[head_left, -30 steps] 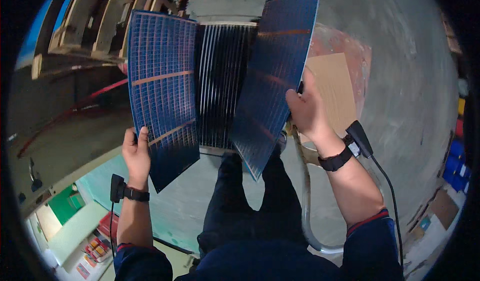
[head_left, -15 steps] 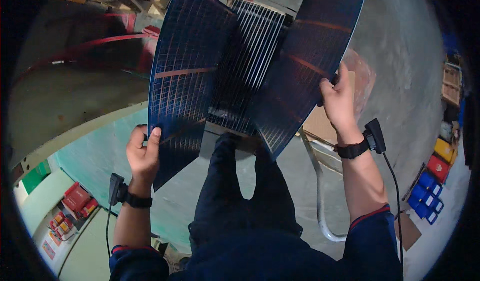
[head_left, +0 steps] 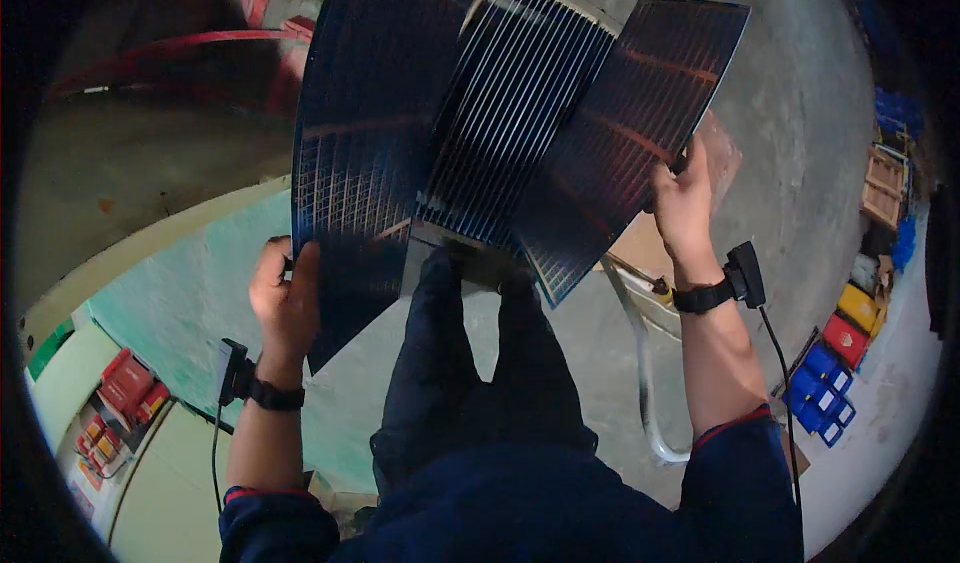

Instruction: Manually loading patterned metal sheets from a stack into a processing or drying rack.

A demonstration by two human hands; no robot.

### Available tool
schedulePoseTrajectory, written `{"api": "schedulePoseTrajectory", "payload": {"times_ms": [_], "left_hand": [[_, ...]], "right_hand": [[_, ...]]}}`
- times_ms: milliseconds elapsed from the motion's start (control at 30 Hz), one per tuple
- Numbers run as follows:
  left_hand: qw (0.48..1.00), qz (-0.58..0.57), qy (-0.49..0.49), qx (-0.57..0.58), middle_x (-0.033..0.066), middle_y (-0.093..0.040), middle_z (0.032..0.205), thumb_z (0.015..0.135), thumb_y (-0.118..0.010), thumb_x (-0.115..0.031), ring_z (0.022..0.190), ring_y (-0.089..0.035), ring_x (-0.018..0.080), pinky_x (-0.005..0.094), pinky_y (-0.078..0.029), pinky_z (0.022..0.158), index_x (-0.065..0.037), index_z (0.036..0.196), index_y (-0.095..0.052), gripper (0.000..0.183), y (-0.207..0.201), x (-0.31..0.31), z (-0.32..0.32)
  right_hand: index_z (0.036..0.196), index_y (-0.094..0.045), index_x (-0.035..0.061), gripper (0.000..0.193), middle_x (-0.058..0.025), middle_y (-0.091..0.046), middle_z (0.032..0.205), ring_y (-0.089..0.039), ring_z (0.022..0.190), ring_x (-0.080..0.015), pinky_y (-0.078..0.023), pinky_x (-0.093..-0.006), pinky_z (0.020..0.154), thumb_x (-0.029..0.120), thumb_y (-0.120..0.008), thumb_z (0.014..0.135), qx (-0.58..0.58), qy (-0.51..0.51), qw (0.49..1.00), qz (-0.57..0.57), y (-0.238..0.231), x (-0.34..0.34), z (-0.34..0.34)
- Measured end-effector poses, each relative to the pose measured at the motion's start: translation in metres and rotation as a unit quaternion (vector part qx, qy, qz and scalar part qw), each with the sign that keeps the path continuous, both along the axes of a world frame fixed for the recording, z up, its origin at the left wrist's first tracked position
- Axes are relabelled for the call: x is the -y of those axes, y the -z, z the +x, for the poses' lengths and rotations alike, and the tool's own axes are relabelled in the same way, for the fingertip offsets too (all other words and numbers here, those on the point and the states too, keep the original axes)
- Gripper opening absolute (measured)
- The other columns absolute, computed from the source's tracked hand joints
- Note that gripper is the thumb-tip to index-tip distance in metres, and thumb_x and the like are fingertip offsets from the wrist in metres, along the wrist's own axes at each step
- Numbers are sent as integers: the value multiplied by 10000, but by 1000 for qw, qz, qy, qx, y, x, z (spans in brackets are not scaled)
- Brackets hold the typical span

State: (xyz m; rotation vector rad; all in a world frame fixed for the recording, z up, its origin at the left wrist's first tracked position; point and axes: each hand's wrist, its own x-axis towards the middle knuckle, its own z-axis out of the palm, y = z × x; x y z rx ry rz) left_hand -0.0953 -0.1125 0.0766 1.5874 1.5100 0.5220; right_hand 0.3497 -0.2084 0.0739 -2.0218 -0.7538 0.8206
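Observation:
I hold up a wide stack of thin dark blue solar cell sheets [head_left: 510,133] that fans out in front of me. My left hand [head_left: 283,298] grips the lower edge of the left sheet [head_left: 365,143]. My right hand [head_left: 682,203] grips the right edge of the right sheet [head_left: 630,133]. Between the two sheets I see many thin sheet edges standing side by side. Both wrists wear black bands with small wired devices. My legs in dark trousers [head_left: 480,383] show below the stack.
Grey concrete floor [head_left: 800,113] lies around me. A brown cardboard piece [head_left: 640,248] lies by my right side. Blue, red and yellow bins [head_left: 835,363] line the right edge. A pale green surface [head_left: 180,293] and red boxes [head_left: 125,383] sit at lower left. Red bars [head_left: 170,53] cross the upper left.
The view has swung to the right across the floor. The fanned stack stays in both hands and sits higher and more centred; the bins on the right have come into view.

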Motion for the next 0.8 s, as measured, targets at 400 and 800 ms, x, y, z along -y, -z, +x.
{"api": "schedulePoseTrajectory", "payload": {"times_ms": [400, 800], "left_hand": [[997, 69, 25, 7, 63, -611, 810, 925, -672, 12, 722, -553, 146, 274, -453, 675, -19, 934, -628, 55, 1, -1, 2], [997, 72, 27, -27, 70, -580, 797, 915, -679, 6, 703, -536, 163, 301, -449, 652, 2, 898, -603, 78, 0, 3, -3]], "right_hand": [[1383, -427, 44, 552, -259, -684, 1057, -680, 1025, -431, -532, -459, 841, 1, -623, 869, 83, -8, 991, -102, 34, -3, -26], [1262, -433, 23, 477, -277, -685, 957, -667, 963, -480, -537, -511, 821, 16, -631, 828, 140, -7, 980, -145, 57, -30, -25]]}}
